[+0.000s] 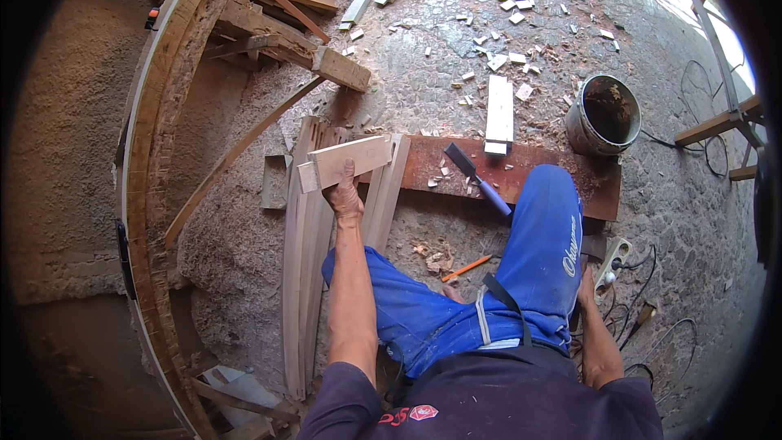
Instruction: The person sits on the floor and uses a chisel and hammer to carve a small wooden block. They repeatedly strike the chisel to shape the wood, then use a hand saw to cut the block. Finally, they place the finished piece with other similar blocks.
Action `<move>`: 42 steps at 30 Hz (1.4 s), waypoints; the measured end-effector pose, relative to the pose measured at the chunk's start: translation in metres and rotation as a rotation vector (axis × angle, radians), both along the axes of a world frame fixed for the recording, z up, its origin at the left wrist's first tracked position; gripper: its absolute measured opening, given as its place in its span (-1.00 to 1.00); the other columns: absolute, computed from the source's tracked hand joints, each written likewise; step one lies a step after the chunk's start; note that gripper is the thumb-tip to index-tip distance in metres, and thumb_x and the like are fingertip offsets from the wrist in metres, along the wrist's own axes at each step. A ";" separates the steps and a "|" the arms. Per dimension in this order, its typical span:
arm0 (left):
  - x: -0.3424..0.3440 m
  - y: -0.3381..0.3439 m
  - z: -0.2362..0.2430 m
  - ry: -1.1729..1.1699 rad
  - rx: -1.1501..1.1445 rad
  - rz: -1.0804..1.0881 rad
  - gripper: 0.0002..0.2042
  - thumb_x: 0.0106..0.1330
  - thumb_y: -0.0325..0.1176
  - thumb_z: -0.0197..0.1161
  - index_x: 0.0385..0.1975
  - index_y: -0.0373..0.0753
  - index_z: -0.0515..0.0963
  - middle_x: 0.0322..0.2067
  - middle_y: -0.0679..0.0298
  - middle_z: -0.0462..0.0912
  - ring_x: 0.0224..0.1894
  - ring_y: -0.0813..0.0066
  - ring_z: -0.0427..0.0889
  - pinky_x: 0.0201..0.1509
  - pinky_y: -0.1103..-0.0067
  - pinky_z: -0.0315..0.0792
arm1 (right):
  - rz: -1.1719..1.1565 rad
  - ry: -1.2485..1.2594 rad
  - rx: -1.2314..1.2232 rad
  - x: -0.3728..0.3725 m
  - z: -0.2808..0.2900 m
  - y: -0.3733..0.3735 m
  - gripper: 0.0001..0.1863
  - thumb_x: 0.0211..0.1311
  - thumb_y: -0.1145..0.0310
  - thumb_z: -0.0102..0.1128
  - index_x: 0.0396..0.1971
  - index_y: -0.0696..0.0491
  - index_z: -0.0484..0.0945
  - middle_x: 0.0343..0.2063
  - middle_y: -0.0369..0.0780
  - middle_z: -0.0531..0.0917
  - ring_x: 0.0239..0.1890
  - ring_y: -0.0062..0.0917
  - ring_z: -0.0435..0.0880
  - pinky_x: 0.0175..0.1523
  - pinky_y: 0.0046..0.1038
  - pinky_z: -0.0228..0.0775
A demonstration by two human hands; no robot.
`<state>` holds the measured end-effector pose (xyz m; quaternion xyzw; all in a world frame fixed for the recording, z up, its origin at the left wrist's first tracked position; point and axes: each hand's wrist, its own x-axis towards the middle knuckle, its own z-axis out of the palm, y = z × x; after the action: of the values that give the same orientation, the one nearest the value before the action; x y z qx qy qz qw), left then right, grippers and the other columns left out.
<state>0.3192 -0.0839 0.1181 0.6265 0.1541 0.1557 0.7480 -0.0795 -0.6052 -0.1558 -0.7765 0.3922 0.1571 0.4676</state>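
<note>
A short pale wooden board (352, 161) with a narrower end is gripped in my left hand (347, 195), thumb up against its near face. It is above several long wooden pieces (305, 277) lying side by side on the ground. My right hand (586, 287) is low beside my right leg, its fingers mostly hidden. A dark, blocky thing (595, 246) shows just beyond that hand; whether I hold it I cannot tell. A chisel (479, 179) with a purple handle lies on a reddish-brown plank (538, 165), its handle close to my right knee.
Another pale block (499, 114) rests against the plank's far edge. A bucket (604, 114) stands to the right. An orange pencil (466, 268) lies between my legs. A white power strip (612, 265) and cables are at right. A wooden frame (163, 114) rises at left; offcuts litter the ground.
</note>
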 end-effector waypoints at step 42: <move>0.041 -0.020 0.013 -0.026 0.733 -0.144 -0.65 0.18 -0.36 0.49 -0.06 -0.33 0.64 -0.17 0.12 0.78 -0.11 0.22 0.75 0.00 0.36 0.58 | 1.347 -0.743 -0.492 0.430 0.479 0.282 -0.63 0.32 0.53 0.08 0.09 0.08 0.27 -0.41 0.04 0.64 -0.34 -0.05 0.71 -0.32 -0.06 0.49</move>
<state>0.3598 -0.1036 0.1307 0.8600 0.0340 0.1556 0.4849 0.3504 -0.3235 0.3231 -0.9283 -0.3175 0.0458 0.1880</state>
